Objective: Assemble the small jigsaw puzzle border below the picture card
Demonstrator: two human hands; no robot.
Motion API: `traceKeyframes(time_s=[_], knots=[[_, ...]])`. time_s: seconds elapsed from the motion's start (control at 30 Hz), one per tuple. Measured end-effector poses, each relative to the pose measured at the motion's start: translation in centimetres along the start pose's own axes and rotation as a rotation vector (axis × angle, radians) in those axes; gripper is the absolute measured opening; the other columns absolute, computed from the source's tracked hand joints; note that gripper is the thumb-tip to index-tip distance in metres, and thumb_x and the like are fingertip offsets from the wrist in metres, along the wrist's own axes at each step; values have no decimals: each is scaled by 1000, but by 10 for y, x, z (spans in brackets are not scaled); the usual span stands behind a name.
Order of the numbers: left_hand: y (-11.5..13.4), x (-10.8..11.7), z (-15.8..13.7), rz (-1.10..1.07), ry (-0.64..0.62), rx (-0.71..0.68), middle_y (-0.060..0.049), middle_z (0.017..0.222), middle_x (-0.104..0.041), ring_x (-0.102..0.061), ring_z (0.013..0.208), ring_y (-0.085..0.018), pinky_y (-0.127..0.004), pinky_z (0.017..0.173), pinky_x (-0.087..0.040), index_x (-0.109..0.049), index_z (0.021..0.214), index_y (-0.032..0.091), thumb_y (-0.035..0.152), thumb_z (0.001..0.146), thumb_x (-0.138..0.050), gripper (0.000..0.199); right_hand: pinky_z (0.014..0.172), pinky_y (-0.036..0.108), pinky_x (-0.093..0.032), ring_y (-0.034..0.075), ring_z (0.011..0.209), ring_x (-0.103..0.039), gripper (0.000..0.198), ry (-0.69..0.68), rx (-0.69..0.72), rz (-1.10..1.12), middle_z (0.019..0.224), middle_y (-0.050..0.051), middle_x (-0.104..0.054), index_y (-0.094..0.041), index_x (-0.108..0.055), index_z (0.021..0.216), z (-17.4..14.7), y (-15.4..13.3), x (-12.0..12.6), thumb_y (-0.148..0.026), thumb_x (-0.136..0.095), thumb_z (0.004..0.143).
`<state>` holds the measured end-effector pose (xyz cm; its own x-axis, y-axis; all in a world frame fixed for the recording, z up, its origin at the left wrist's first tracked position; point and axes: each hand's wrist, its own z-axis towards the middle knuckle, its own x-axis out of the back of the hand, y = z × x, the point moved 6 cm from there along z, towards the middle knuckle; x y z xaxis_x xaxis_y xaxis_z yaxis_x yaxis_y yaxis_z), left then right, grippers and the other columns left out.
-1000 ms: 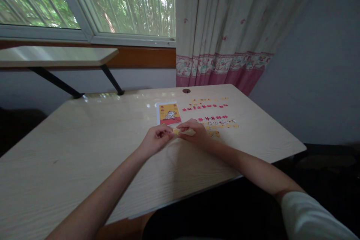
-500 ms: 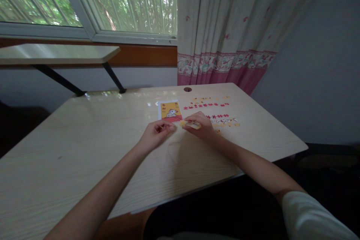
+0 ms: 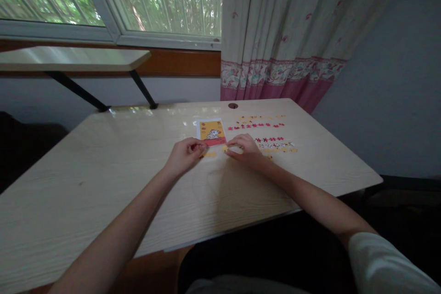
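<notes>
My left hand (image 3: 186, 155) is closed, thumb and forefinger pinched together just below the left corner of a picture card (image 3: 212, 132). Whatever those fingertips hold, if anything, is too small to make out. My right hand (image 3: 245, 150) curves with thumb and forefinger closed around a yellow puzzle piece (image 3: 225, 148) near the card's lower right corner. Between the hands, a short strip of yellow puzzle pieces (image 3: 209, 154) lies on the table. The card shows a white animal on yellow above a red band.
Rows of red puzzle pieces (image 3: 257, 125), white patterned pieces (image 3: 280, 145) and yellow pieces (image 3: 287, 150) lie right of the card on the wooden table (image 3: 120, 183). A raised shelf (image 3: 76, 59) stands at the back left. A patterned curtain (image 3: 275, 73) hangs behind the table.
My left hand has moved left, away from the right hand, uncovering the yellow strip below the card. My right hand stays nearly in place. The view has shifted slightly.
</notes>
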<state>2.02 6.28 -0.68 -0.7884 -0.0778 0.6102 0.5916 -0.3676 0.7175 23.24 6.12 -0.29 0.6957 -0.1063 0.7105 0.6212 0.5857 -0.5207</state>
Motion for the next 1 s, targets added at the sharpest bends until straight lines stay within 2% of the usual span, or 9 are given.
traceKeyframes(time_s=[0.13,0.3,0.8,0.9,1.0], knots=[[-1,3,3,150,-62,-84,-6,77,-68,-56,66,-16,-27,60,-42,-70,81,17,27,78,-56,18,86,36,-38,21,94,-52,21,-116,-47,-73,95,6,-65,-21,-70,92,2,2,-17,-34,-70,76],[-7,6,6,257,-109,-81,-5,74,-67,-57,67,-17,-27,61,-42,-70,80,17,29,78,-55,20,87,37,-36,22,96,-50,21,-183,-73,-118,98,6,-64,-22,-69,93,5,0,-28,-35,-68,77],[-12,7,8,307,-126,-95,-4,71,-64,-55,65,-16,-27,61,-40,-70,81,18,30,79,-56,19,86,39,-35,25,97,-48,22,-223,-110,-180,101,7,-63,-23,-69,94,4,-3,-26,-37,-67,77],[-5,4,5,301,-140,-156,-5,74,-66,-56,71,-18,-29,67,-43,-71,83,18,30,82,-55,20,85,39,-35,25,97,-48,23,-224,-103,-179,100,7,-63,-23,-69,94,4,-3,-27,-38,-66,77],[9,-6,-1,273,-216,-276,-7,84,-67,-57,82,-21,-34,77,-45,-71,89,19,28,85,-53,20,85,39,-35,25,97,-48,23,-223,-100,-173,100,6,-63,-24,-70,94,4,-2,-28,-38,-67,77]])
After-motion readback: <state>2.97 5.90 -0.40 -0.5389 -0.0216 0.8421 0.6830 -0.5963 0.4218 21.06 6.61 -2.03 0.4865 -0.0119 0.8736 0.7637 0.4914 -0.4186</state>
